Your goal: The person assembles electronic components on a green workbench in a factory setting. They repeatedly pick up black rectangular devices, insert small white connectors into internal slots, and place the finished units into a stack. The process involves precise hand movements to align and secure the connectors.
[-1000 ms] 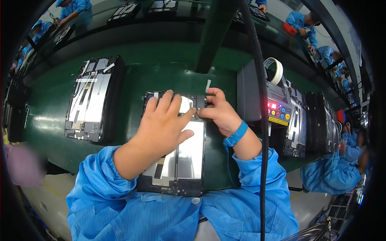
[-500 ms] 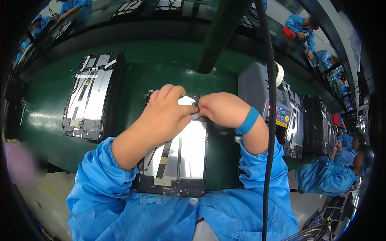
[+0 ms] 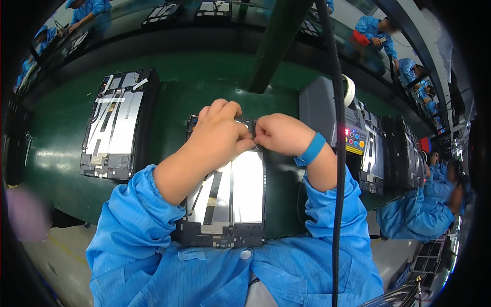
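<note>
An opened tablet (image 3: 249,189) with silver battery panels and a black frame lies in front of me on the green table. My left hand (image 3: 219,128) reaches over its upper part, thumb and forefinger pinched near the upper right edge. Right beside those fingertips, my right hand (image 3: 283,134) is closed in a pinch at the same edge, a blue band (image 3: 311,149) round its wrist. Whatever the two pinches hold is too small and too covered by fingers to make out.
At the left, more opened tablets (image 3: 113,125) are stacked. A grey machine (image 3: 321,107) with coloured buttons and a tape roll (image 3: 349,91) stands right, beside further stacked tablets (image 3: 404,153). A black cable (image 3: 338,169) hangs down in front. Co-workers in blue sit around.
A small pale strip that showed between my fingertips is no longer visible. Both hands stay at the tablet's upper right edge, with slight finger shifts. The whole view has moved a little.
</note>
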`<action>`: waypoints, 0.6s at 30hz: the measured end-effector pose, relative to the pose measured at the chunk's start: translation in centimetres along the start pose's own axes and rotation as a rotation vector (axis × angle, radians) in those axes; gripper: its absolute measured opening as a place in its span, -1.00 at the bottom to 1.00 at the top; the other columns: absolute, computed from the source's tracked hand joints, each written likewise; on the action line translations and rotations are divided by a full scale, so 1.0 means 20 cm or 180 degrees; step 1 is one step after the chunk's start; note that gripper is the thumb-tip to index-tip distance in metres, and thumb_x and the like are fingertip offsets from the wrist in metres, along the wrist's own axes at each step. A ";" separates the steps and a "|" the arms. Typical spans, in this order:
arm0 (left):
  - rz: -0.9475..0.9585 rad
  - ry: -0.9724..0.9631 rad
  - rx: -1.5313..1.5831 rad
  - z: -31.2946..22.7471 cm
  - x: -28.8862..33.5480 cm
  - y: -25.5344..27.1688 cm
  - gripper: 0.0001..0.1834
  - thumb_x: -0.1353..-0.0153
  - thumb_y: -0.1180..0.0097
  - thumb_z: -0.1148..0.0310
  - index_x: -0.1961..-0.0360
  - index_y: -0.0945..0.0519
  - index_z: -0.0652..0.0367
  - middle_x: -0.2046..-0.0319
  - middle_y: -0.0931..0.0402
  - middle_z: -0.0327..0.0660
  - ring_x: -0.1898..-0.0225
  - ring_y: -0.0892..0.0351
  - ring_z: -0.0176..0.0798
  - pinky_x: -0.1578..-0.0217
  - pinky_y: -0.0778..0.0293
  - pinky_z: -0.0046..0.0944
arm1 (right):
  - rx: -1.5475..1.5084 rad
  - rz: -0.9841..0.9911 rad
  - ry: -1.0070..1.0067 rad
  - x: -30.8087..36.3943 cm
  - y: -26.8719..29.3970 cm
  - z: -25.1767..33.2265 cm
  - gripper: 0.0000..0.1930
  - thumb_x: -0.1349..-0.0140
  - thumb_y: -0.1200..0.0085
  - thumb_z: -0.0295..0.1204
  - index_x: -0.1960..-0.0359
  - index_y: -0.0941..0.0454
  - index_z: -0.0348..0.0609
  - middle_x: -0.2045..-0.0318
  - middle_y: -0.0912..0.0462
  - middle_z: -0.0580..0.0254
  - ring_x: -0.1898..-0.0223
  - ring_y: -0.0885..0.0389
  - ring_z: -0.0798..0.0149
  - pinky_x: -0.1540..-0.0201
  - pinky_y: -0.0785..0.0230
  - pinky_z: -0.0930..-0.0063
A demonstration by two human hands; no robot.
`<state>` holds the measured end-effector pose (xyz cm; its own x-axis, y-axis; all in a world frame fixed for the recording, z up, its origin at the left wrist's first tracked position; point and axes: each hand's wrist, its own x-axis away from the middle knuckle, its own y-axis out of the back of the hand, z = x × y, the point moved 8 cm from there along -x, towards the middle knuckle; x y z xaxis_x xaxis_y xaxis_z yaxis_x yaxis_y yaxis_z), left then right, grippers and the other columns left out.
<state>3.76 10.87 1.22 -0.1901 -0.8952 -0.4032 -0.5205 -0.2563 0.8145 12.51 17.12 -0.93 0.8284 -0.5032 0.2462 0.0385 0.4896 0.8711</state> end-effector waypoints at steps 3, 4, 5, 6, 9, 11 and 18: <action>0.0014 0.0027 0.0003 0.00 0.00 0.00 -0.81 0.05 -0.26 0.23 0.49 -0.73 0.11 0.18 -0.45 -0.16 -0.03 -0.29 -0.10 -0.04 -0.20 -0.08 | -0.0096 -0.0107 0.0120 0.01 0.00 -0.01 -0.86 -0.17 -0.01 -0.42 0.37 -0.56 -0.23 0.48 -0.60 0.00 0.37 -0.57 -0.04 0.28 -0.41 0.21; 0.0007 0.0022 -0.0012 0.00 0.00 0.00 -0.81 0.05 -0.26 0.23 0.49 -0.73 0.10 0.18 -0.45 -0.17 -0.03 -0.29 -0.10 -0.04 -0.20 -0.08 | -0.0133 0.0074 -0.0001 0.00 0.02 0.00 -0.85 -0.18 -0.01 -0.41 0.37 -0.56 -0.24 0.46 -0.61 0.00 0.35 -0.57 -0.05 0.26 -0.40 0.20; -0.0001 0.0018 -0.0028 0.00 0.00 0.01 -0.82 0.04 -0.26 0.23 0.50 -0.73 0.10 0.18 -0.45 -0.17 -0.03 -0.29 -0.10 -0.04 -0.20 -0.09 | -0.0171 0.0256 -0.0121 -0.01 0.03 0.00 -0.84 -0.19 -0.01 -0.41 0.36 -0.56 -0.24 0.44 -0.61 -0.01 0.32 -0.57 -0.05 0.24 -0.40 0.20; -0.0022 0.0005 -0.0041 0.00 0.01 0.01 -0.82 0.04 -0.25 0.23 0.50 -0.73 0.10 0.18 -0.45 -0.17 -0.03 -0.29 -0.10 -0.04 -0.20 -0.09 | -0.0060 0.0220 -0.0107 -0.01 0.02 0.00 -0.84 -0.19 0.00 -0.40 0.36 -0.56 -0.24 0.43 -0.61 -0.01 0.31 -0.57 -0.05 0.23 -0.40 0.20; -0.0070 0.0018 -0.0055 0.00 0.01 0.01 -0.82 0.04 -0.26 0.24 0.50 -0.73 0.11 0.18 -0.45 -0.16 -0.03 -0.30 -0.07 -0.03 -0.21 -0.07 | 0.0252 0.0203 -0.0116 -0.03 0.00 0.00 -0.83 -0.20 0.01 -0.39 0.36 -0.57 -0.24 0.41 -0.62 -0.01 0.30 -0.57 -0.05 0.22 -0.40 0.19; -0.0030 0.0088 -0.0049 0.00 0.02 0.00 -0.83 0.04 -0.28 0.25 0.50 -0.72 0.12 0.16 -0.45 -0.12 -0.05 -0.31 -0.02 -0.02 -0.22 -0.03 | 0.0377 0.0299 -0.0189 -0.03 -0.01 0.01 -0.82 -0.19 0.00 -0.38 0.36 -0.57 -0.24 0.41 -0.62 0.00 0.32 -0.57 -0.05 0.22 -0.40 0.19; 0.0177 0.0324 0.0011 0.02 0.01 -0.02 -0.87 0.08 -0.31 0.25 0.54 -0.72 0.05 0.16 -0.46 -0.16 -0.07 -0.29 -0.04 -0.06 -0.18 -0.03 | 0.0082 -0.0130 -0.0621 0.00 0.04 0.00 -0.73 -0.07 -0.18 -0.32 0.32 -0.49 -0.29 0.46 -0.59 0.01 0.44 -0.58 0.06 0.38 -0.41 0.28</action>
<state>3.57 11.02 0.61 -0.1333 -0.9404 -0.3128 -0.5144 -0.2041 0.8329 12.55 17.57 -0.34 0.7024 -0.6519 0.2860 0.0534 0.4488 0.8920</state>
